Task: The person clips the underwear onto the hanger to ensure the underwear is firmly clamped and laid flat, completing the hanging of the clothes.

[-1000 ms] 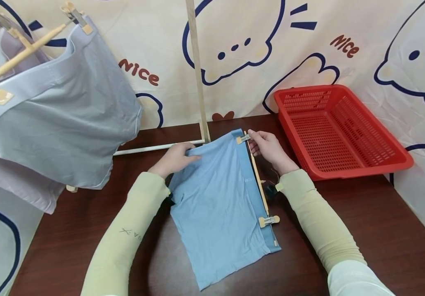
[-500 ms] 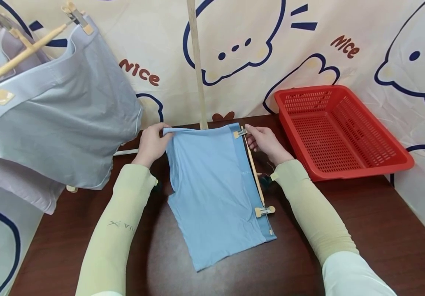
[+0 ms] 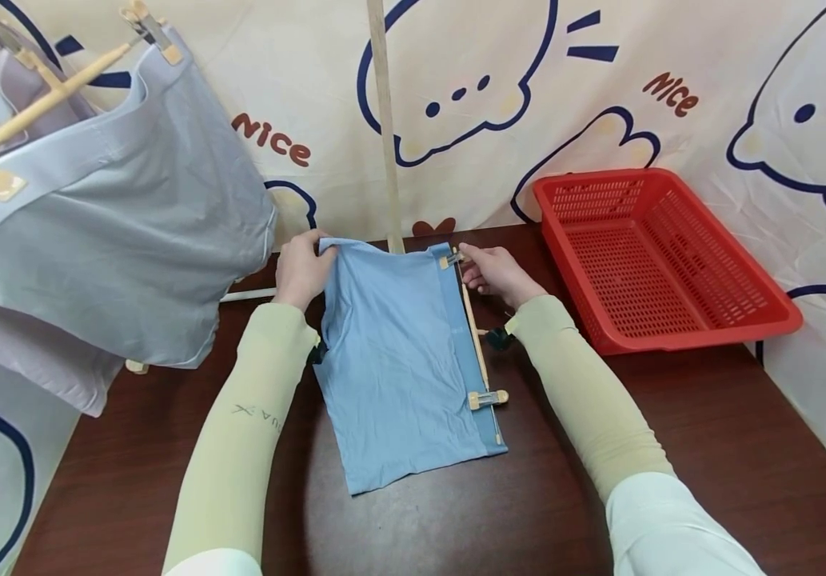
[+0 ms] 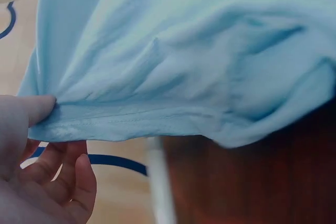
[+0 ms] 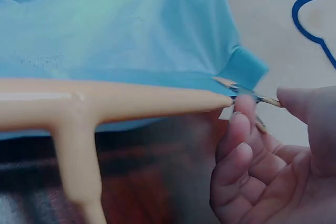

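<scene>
Blue shorts [image 3: 398, 352] lie over the table in the head view, waistband on the right, fastened to a cream clip hanger [image 3: 472, 328]. My left hand [image 3: 302, 270] pinches the far hem corner of one leg; in the left wrist view its thumb lies on the cloth, with the fingers below. At the far end of the waistband my right hand [image 3: 496, 274] pinches the far clip [image 3: 451, 260] between thumb and fingers. Close up in the right wrist view, that clip [image 5: 226, 82] bites the waistband corner. The near clip [image 3: 488, 399] also grips the waistband.
A red plastic basket [image 3: 603, 326] stands on the dark table [image 3: 700, 432] at the right. Grey shorts [image 3: 125, 216] hang from another clip hanger [image 3: 53, 100] at upper left. A thin upright pole [image 3: 386, 120] stands behind, before a printed cloth backdrop.
My left hand moved left and away to the leg's hem corner and now pinches it, spreading the cloth. Shorts, hanger and right hand have shifted slightly left and away.
</scene>
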A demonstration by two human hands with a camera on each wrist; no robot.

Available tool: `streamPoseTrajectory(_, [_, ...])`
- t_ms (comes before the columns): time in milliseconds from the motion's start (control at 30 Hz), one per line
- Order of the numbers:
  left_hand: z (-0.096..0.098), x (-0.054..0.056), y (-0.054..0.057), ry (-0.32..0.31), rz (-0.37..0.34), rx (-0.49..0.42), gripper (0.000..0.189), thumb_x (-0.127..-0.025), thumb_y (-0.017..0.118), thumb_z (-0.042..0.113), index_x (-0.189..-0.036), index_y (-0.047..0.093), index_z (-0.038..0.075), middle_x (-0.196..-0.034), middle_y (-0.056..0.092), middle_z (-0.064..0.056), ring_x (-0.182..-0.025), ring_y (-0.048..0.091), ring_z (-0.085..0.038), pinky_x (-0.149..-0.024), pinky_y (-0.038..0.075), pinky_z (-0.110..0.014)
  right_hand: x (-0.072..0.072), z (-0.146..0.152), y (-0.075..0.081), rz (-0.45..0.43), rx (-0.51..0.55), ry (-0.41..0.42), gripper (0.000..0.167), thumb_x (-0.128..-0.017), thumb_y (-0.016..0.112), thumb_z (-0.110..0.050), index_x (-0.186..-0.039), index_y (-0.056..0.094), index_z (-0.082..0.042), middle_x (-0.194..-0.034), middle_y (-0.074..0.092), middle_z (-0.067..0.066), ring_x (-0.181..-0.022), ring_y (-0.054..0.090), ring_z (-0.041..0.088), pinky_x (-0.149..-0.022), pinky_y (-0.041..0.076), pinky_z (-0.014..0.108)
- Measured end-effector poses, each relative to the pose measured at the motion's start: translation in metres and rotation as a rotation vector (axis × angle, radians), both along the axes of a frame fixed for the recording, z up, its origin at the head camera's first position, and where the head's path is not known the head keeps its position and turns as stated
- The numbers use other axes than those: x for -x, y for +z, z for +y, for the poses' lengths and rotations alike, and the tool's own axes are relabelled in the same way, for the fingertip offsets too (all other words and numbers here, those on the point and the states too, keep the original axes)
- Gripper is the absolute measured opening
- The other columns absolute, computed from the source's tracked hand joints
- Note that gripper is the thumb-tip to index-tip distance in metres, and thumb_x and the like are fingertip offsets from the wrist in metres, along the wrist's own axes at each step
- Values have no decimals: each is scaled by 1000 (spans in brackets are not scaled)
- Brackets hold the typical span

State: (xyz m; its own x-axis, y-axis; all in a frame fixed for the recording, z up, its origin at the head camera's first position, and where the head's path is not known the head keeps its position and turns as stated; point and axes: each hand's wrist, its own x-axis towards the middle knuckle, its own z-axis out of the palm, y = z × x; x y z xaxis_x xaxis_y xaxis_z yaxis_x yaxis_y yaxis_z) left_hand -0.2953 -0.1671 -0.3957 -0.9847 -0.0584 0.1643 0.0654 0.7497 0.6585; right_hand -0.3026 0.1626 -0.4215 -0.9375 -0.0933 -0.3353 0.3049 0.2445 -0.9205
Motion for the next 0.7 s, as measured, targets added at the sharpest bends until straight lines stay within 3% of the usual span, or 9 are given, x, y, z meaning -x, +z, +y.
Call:
streamPoseTrajectory(167, [1,-6,-14,-24,-50,1,25,-102,61,22,-120,69,6,-108,68,-15,-85,60,-31,-73,48,-43,-1,-1,-7,-68,-30,18,47,-105,56,-43,-121,64,0,-81,67,8,-66,61,15,-63,51,23])
streamPoseTrajectory(333, [3,-12,-19,-49,-33,4,31,-96,69,16,-125,63,6,-116,63,-15,-99,58,-33,-90,45,-48,-4,2,-7,-52,-71,11,49,-103,59,-43,-125,60,0,-79,65,8,-66,60,15,-64,52,24])
streamPoseTrajectory(467, [6,-18,-15,-73,43,24,42,-90,76,13,-128,59,4,-120,58,-16,-109,53,-36,-101,35,-53,-11,9,0,-10,-140,6,52,-102,59,-46,-125,57,0,-80,62,9,-71,60,20,-69,52,28])
streamPoseTrajectory(700, [14,-36,0,-119,141,7,49,-86,81,9,-130,59,4,-124,58,-17,-115,51,-34,-100,31,-54,-29,14,20,92,-213,44,53,-102,59,-47,-129,56,-2,-93,65,14,-85,63,30,-80,54,38])
